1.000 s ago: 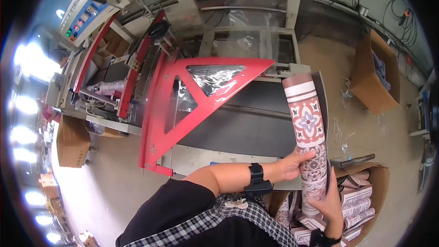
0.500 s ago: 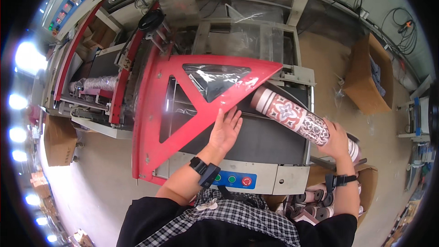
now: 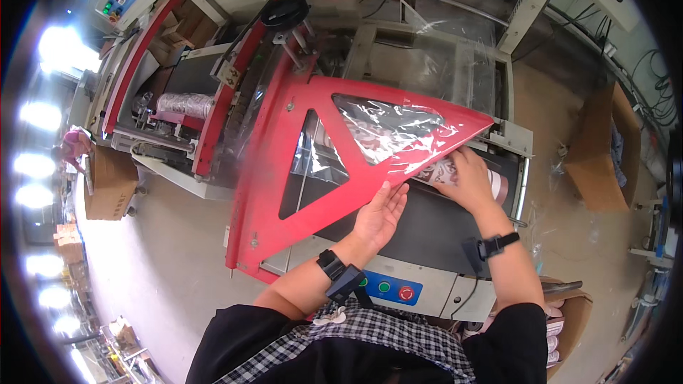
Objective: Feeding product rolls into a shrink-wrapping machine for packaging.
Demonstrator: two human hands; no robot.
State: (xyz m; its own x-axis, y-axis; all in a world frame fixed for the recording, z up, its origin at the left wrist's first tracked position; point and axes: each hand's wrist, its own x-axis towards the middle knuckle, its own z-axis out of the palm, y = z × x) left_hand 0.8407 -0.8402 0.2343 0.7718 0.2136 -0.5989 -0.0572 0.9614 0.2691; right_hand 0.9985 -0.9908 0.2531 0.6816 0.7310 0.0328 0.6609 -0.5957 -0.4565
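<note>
Head view, looking down past my checked shirt: nearest me is the grey control panel [image 3: 388, 288] with its small round buttons, and just beyond it the dark belt [image 3: 427, 224] of the wrapping machine. My left hand [image 3: 380, 213] lies flat and open, palm down, fingers together along the lower edge of the red triangular frame [image 3: 284, 171], gripping nothing. My right hand [image 3: 466, 181] is spread over the patterned roll [image 3: 445, 169], pressing it onto the belt where it slides under the frame; the fingers curve over it rather than close round it. Only a short stretch of the roll shows beside my knuckles, with more of it dim behind the clear film [image 3: 388, 124] stretched across the frame's opening. I judge the roll to be light, firm enough to push from one end, and smooth enough to turn under my palm, so a hold round its middle or a flat push on its end cap would suit it best. The film looks thin, slippery and easy to tear. Farther off stands a cardboard box [image 3: 601, 149] on the floor at my right.
</note>
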